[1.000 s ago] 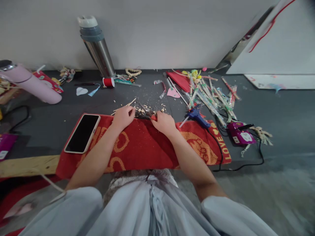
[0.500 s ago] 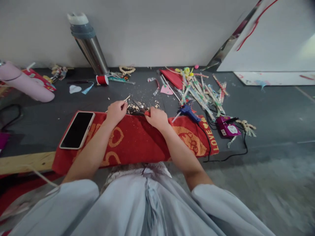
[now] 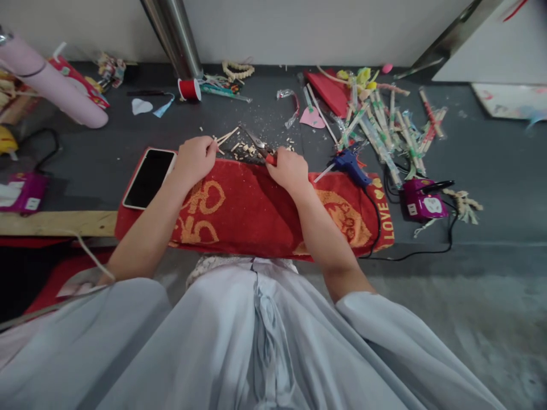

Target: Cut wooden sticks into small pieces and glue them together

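Note:
My left hand [image 3: 197, 158] is closed around thin pale wooden sticks [image 3: 227, 136], whose far ends stick out to the right and spread apart slightly. In my right hand [image 3: 292, 169] is a pair of pliers [image 3: 257, 143] with red handles, its jaws pointing away and to the left. The stick tips lie close to the jaws; whether they touch I cannot tell. Small cut wooden bits [image 3: 247, 151] are scattered on the dark table beneath and around the pliers. Both wrists rest over a red towel [image 3: 252, 210] with orange patterns.
A phone [image 3: 149, 179] lies on the towel's left end. To the right are a blue glue gun [image 3: 352, 165], wrapped sticks [image 3: 387, 136] and a purple box [image 3: 423, 199] with a black cord. A steel flask [image 3: 175, 37], pink bottle [image 3: 60, 82] and red spool [image 3: 188, 89] stand behind.
The view has tilted downward, so the table things sit higher. More than one stick now shows at my left hand, where one showed before. My right hand still grips the pliers.

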{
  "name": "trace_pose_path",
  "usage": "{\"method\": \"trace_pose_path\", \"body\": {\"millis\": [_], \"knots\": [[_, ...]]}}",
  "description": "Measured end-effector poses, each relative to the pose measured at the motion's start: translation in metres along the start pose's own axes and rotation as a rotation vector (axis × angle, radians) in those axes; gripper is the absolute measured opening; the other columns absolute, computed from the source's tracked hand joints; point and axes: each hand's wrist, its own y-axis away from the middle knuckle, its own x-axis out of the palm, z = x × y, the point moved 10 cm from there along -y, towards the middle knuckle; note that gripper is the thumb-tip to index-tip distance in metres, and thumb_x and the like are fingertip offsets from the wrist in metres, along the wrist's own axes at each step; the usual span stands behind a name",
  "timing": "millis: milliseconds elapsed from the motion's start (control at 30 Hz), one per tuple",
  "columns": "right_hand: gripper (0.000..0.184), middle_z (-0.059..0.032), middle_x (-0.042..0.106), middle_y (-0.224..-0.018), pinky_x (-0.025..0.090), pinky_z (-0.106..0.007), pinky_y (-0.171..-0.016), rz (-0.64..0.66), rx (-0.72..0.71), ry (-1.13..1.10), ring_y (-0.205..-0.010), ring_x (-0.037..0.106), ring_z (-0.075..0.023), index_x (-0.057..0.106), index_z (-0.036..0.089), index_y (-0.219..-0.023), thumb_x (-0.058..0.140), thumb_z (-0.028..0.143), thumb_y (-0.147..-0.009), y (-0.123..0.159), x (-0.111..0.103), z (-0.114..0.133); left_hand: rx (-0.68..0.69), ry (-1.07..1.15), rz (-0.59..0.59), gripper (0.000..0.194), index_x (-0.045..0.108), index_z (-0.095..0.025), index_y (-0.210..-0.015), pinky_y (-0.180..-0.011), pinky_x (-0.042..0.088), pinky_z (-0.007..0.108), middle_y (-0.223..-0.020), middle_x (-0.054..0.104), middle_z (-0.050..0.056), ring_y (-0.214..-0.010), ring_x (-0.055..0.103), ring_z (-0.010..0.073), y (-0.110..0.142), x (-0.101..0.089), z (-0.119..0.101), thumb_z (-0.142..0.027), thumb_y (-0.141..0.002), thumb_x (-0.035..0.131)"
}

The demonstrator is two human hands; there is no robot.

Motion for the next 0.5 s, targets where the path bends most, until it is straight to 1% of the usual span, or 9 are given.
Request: {"method": "trace_pose_path", "body": {"millis": [100, 200, 300, 400, 467, 500], "knots": [[0.036, -0.0194, 0.068, -0.103, 0.047, -0.039, -0.081, -0.008, -0.008, 0.003, -0.093, 0.065, -0.0270, 0.058, 0.008, -0.108, 0.045, 0.037, -0.090, 0.000, 0.001, 0.000, -0.040, -0.017, -0.008, 0.035, 0.063, -0.017, -0.088, -0.082, 0.043, 0.032, -0.090, 0.067, 0.009, -0.088, 0.061, 0.0197, 0.015, -0.001, 0.003, -0.034, -0.094, 0.032], [0.037, -0.0190, 0.068, -0.103, 0.046, -0.037, -0.080, -0.028, -0.013, 0.003, -0.093, 0.065, -0.0272, 0.058, 0.009, -0.108, 0.045, 0.038, -0.090, -0.001, -0.001, 0.000, -0.086, 0.001, -0.017, 0.036, 0.062, -0.016, -0.087, -0.081, 0.044, 0.032, -0.088, 0.066, 0.009, -0.086, 0.061, 0.0194, 0.027, -0.002, 0.002, -0.033, -0.095, 0.031], [0.036, -0.0171, 0.068, -0.103, 0.046, -0.036, -0.079, -0.056, -0.024, 0.005, -0.093, 0.066, -0.0280, 0.057, 0.010, -0.108, 0.044, 0.039, -0.090, -0.003, -0.007, 0.001, -0.136, -0.008, -0.018, 0.035, 0.061, -0.016, -0.085, -0.079, 0.045, 0.033, -0.086, 0.066, 0.010, -0.085, 0.062, 0.0206, 0.032, -0.001, 0.001, -0.033, -0.094, 0.032], [0.033, -0.0158, 0.069, -0.104, 0.047, -0.035, -0.078, -0.048, -0.030, 0.010, -0.094, 0.067, -0.0278, 0.057, 0.012, -0.107, 0.044, 0.038, -0.090, -0.006, -0.011, 0.002, -0.087, 0.005, -0.037, 0.031, 0.060, -0.018, -0.086, -0.082, 0.045, 0.035, -0.093, 0.069, 0.011, -0.090, 0.062, 0.0226, 0.020, -0.003, -0.009, -0.030, -0.093, 0.033], [0.032, -0.0154, 0.069, -0.104, 0.049, -0.036, -0.078, -0.044, -0.017, 0.013, -0.094, 0.067, -0.0283, 0.057, 0.014, -0.106, 0.043, 0.038, -0.090, -0.009, -0.015, 0.000, -0.068, 0.036, -0.066, 0.030, 0.060, -0.019, -0.086, -0.085, 0.044, 0.036, -0.097, 0.069, 0.010, -0.094, 0.062, 0.0234, 0.002, -0.005, -0.017, -0.027, -0.092, 0.033], [0.032, -0.0152, 0.070, -0.104, 0.049, -0.036, -0.078, -0.042, -0.008, 0.007, -0.095, 0.068, -0.0288, 0.058, 0.014, -0.106, 0.044, 0.039, -0.090, -0.010, -0.017, -0.003, -0.082, 0.056, -0.081, 0.030, 0.060, -0.019, -0.086, -0.085, 0.044, 0.036, -0.096, 0.069, 0.010, -0.094, 0.063, 0.0234, -0.010, -0.006, -0.019, -0.029, -0.093, 0.032]]}}
